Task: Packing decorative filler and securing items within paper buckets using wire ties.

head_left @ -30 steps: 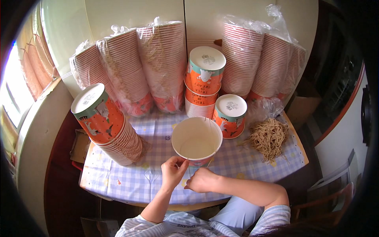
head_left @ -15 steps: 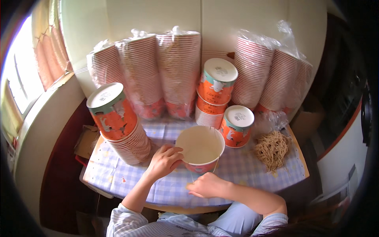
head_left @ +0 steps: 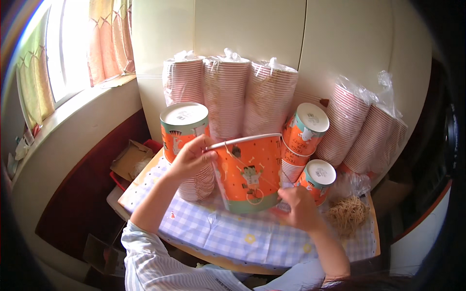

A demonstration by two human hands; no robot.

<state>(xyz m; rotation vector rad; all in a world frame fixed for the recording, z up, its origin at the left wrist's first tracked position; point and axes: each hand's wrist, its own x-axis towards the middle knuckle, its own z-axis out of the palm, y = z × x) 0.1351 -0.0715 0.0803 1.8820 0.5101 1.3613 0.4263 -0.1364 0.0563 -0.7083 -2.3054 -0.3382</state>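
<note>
An orange paper bucket (head_left: 247, 174) with cartoon figures and a green base band is held up above the table, its opening tilted up and away from me. My left hand (head_left: 194, 155) pinches its rim at the left, thumb in front. A thin beige cord (head_left: 234, 154) hangs from the rim and slants across the printed side toward my right hand (head_left: 298, 206). That hand is closed by the bucket's lower right edge, its fingertips partly hidden, with the cord seeming to end in them. A heap of beige cords (head_left: 347, 213) lies to the right.
A stack of upturned buckets (head_left: 184, 115) stands behind my left hand. More upturned buckets (head_left: 310, 119) and a single one (head_left: 319, 173) stand at right. Tall plastic-wrapped bucket stacks (head_left: 227, 92) line the back of the table with its blue checked cloth (head_left: 228, 242).
The bucket has been lifted off the table and tipped so its printed side faces me. My left hand rose with it; my right hand moved up and right. The view has shifted left.
</note>
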